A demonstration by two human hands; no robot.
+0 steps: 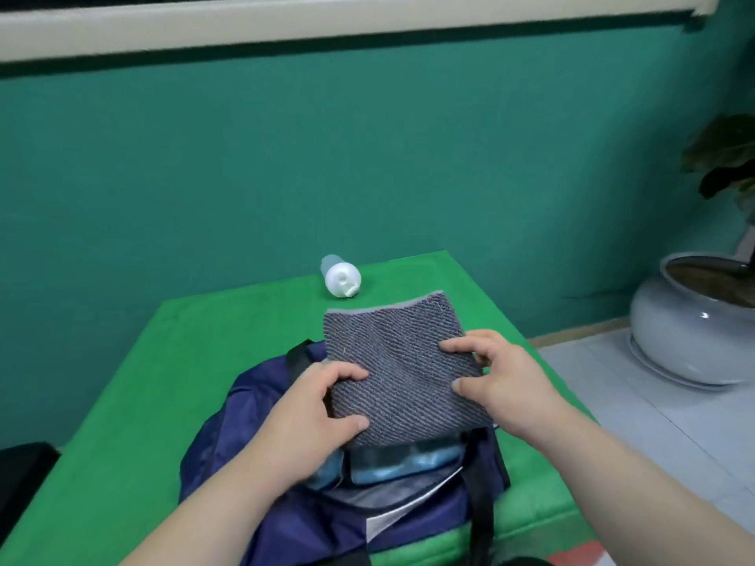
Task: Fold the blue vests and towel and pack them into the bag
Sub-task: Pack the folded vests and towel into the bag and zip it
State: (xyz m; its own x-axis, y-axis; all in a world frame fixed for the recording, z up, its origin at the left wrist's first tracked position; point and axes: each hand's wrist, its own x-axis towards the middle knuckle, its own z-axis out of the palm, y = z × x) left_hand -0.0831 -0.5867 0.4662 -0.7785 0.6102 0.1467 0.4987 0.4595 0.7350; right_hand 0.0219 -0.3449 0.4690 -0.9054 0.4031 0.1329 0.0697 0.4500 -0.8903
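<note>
The packing step is in hand: the folded grey towel (402,361) is held just above the open mouth of the navy bag (228,447) in the lower centre of the frame, with the left hand (310,406) pinching its left edge and the right hand (504,375) gripping its right edge. Light blue fabric, probably the folded vests (392,463), already lies inside the opening below the towel. The next move likely calls for lowering the towel flat onto them, keeping the fold together and the edges clear of the straps.
</note>
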